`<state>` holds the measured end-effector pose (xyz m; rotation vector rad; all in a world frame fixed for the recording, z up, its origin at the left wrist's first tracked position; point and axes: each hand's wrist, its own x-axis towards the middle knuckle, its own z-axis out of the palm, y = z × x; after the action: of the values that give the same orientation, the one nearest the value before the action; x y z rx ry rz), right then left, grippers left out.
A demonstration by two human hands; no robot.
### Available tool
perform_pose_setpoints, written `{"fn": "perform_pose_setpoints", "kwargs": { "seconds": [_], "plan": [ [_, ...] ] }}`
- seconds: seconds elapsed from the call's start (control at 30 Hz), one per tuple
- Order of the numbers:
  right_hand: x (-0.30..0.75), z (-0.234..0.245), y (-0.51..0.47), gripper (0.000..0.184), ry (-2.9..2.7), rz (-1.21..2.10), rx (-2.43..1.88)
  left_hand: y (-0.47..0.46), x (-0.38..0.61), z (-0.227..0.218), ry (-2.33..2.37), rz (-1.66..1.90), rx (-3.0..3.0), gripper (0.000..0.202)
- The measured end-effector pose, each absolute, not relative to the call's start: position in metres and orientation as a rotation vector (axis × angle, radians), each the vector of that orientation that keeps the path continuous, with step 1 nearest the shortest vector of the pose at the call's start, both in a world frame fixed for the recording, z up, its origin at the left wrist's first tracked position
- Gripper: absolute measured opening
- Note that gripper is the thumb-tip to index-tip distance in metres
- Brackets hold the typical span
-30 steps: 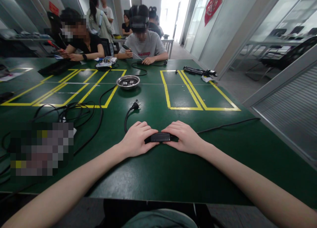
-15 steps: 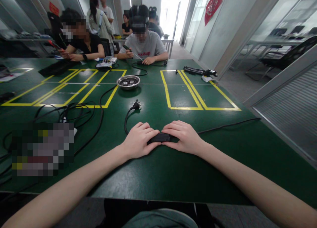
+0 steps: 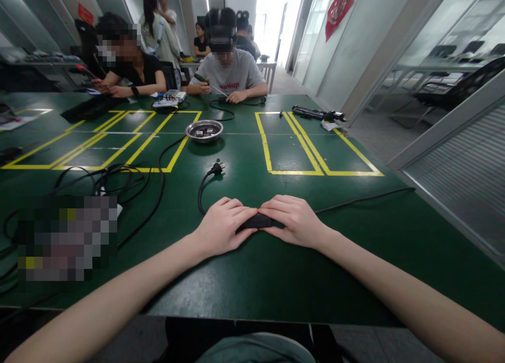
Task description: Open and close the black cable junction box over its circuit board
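On the green table in front of me, both my hands grip a slim black power adapter [image 3: 255, 222]. My left hand [image 3: 225, 225] pinches its left end, thumb in front and fingers over the back. The right end is held the same way by my right hand [image 3: 292, 221], whose fingertips touch those of the left. Much of the adapter is hidden under the fingers. A black cord with a plug [image 3: 216, 168] curves up beyond my left hand. From behind my right hand, a thin black cord [image 3: 365, 199] runs off to the right.
A metal bowl [image 3: 204, 131] with small metal parts stands farther back. Coiled black cables [image 3: 126, 180] and a blurred-out object [image 3: 69, 239] lie left. Across the table, a person [image 3: 231, 76] holds a screwdriver [image 3: 211, 83]. A black tool-like item [image 3: 319, 113] lies at the back right.
My hands have closed in slightly over the adapter, and the fingertips now meet on top of it. The adapter seems slightly turned, while the cords and bowl are unmoved.
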<state>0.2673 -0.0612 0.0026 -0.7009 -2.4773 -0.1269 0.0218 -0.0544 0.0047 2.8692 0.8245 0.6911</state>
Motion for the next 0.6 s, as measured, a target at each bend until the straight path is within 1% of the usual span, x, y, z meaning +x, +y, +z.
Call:
{"fn": "perform_pose_setpoints", "kwargs": {
  "seconds": [0.1,0.13,0.23,0.33,0.53,0.57,0.6],
  "plan": [
    [0.2705,0.0035,-0.0619,0.025,-2.48,-0.239,-0.633,-0.0541,0.0218,0.005,0.901,0.697,2.699,0.048],
    [0.2717,0.0036,-0.062,0.027,-2.477,-0.285,-0.61,-0.0543,0.022,0.0054,0.925,0.686,2.638,0.049],
    [0.274,0.0033,-0.0614,0.03,-2.448,-0.401,-0.524,-0.0553,0.0233,0.0073,0.997,0.613,2.479,0.041],
    [0.2726,0.0022,-0.0595,0.026,-2.43,-0.438,-0.486,-0.0561,0.0249,0.0096,1.051,0.559,2.335,0.035],
    [0.2671,0.0004,-0.0588,0.017,-2.478,-0.233,-0.634,-0.0542,0.0233,0.0101,1.045,0.66,2.266,0.033],
    [0.2675,0.0004,-0.0593,0.017,-2.466,-0.164,-0.637,-0.054,0.0225,0.0094,1.038,0.673,2.295,0.033],
    [0.2682,0.0004,-0.0597,0.02,-2.448,-0.078,-0.653,-0.054,0.0217,0.0085,1.025,0.682,2.329,0.033]
  ]
}}
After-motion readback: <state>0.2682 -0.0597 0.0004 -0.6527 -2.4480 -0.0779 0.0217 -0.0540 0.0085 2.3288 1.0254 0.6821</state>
